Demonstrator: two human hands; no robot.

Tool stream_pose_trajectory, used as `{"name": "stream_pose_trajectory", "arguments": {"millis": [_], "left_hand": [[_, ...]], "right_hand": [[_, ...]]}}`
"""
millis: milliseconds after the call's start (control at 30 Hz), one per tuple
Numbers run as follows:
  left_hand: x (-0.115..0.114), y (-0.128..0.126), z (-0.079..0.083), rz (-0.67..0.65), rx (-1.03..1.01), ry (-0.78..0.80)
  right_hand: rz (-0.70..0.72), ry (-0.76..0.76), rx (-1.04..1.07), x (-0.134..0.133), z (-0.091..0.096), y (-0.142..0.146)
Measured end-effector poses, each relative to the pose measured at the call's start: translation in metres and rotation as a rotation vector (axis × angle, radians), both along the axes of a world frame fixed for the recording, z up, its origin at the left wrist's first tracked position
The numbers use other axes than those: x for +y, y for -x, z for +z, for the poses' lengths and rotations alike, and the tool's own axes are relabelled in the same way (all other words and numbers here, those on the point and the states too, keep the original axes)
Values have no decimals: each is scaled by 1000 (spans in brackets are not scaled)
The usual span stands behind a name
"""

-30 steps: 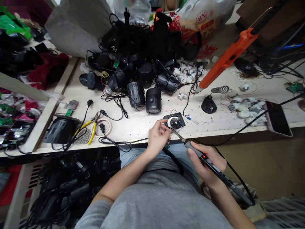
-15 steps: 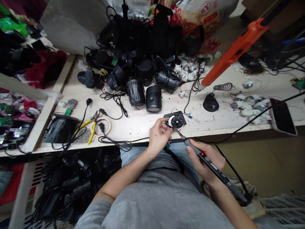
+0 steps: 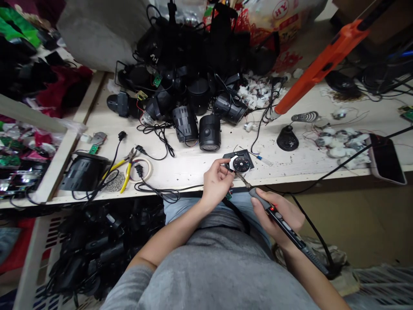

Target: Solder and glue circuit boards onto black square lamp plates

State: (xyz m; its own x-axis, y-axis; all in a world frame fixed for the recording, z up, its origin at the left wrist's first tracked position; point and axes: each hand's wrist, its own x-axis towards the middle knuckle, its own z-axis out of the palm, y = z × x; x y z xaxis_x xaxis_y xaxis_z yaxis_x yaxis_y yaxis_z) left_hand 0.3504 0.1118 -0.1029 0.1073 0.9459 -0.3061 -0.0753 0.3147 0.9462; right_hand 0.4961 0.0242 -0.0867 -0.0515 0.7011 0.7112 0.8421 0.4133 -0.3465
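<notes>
The left hand (image 3: 217, 181) closes on a round black disc with a white collar (image 3: 241, 164), pinching it between thumb and fingers just above a flat black plate (image 3: 232, 156) on a pale workbench (image 3: 190, 176). The right hand (image 3: 277, 221) wraps around a slim black soldering iron (image 3: 287, 232) with a lit red indicator, its thin metal tip at the disc's lower edge. A small green circuit board (image 3: 228, 196) sits just below the left hand. Any markings on the disc are too small to read. Beyond, black cylindrical spotlight housings (image 3: 209, 133) crowd the bench, below a white plastic bag (image 3: 280, 15) printed "HY" in a red circle. Yellow-handled pliers (image 3: 125, 170) lie to the left.
</notes>
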Motion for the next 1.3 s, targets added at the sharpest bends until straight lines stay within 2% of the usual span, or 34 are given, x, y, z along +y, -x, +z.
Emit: {"name": "stream_pose_trajectory", "arguments": {"millis": [367,667,1033,1300], "left_hand": [[0,1,-1,-14,-9,-1],[0,1,-3,-10,-21,-5],[0,1,-4,-15,-11,-4],[-1,14,-3,-18,26,-74]], "right_hand": [[66,-33,-38,3,1,-1],[103,-1,40,-6,1,-6],[63,9,47,-9,2,-6],[74,22,64,-10,2,-8]]}}
